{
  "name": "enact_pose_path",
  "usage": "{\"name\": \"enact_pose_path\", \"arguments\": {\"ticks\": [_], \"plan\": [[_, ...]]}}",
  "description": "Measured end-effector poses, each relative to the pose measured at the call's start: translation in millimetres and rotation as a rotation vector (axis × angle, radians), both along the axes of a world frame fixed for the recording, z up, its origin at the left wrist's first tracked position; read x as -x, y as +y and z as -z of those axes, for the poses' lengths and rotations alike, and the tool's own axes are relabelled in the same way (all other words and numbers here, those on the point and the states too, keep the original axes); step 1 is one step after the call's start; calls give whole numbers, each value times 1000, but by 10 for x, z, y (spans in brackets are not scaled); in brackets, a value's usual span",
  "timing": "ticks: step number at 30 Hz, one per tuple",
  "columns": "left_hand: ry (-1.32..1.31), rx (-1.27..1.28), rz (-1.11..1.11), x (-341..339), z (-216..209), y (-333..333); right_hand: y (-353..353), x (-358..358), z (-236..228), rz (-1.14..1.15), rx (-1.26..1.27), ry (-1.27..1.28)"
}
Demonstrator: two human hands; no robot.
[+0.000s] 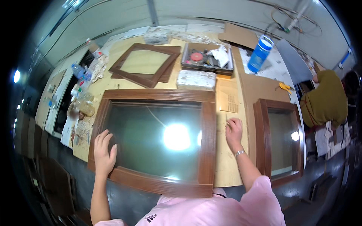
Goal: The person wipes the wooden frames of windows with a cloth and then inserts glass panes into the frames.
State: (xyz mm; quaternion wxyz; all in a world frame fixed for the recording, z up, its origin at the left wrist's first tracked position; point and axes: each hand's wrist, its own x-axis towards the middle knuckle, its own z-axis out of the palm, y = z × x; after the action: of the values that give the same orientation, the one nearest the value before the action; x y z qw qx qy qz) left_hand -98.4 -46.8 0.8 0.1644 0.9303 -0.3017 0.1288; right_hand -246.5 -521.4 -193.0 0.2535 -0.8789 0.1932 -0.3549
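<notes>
A brown wooden frame (156, 95) with a glass pane (141, 141) lies in front of me on the table. My left hand (104, 152) is open over the frame's left side, fingers stretched and thumb apart. Just right of the frame, my right hand (233, 132) is closed in a pinch above the pale tabletop. A thin sliver shows at its fingertips, too small to name. Beyond that hand lies a yellowish envelope-like sheet (227, 98). Bright lamp reflections cover part of the glass.
A narrower glazed frame (262, 139) stands at right, near a yellow tool (285, 87). Farther back are stacked brown frames (115, 64), a white block (196, 80), a box of odds and ends (184, 62) and a blue bottle (259, 56). Bottles (86, 107) line the left. Another person (326, 98) is at far right.
</notes>
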Motion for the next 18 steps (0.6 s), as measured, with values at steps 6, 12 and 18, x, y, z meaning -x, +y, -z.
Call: {"name": "enact_pose_path", "arguments": {"ticks": [6,12,18], "plan": [[-64,-3,31,-55,38,-12,153,336,-457,103,-180,-49],[-113,-41,76,-48,106,108,603,52,-1819,-121,-504,-329],[-40,22,112,-76,145,217,1831,-826,-2530,-574,-866,-64]]}}
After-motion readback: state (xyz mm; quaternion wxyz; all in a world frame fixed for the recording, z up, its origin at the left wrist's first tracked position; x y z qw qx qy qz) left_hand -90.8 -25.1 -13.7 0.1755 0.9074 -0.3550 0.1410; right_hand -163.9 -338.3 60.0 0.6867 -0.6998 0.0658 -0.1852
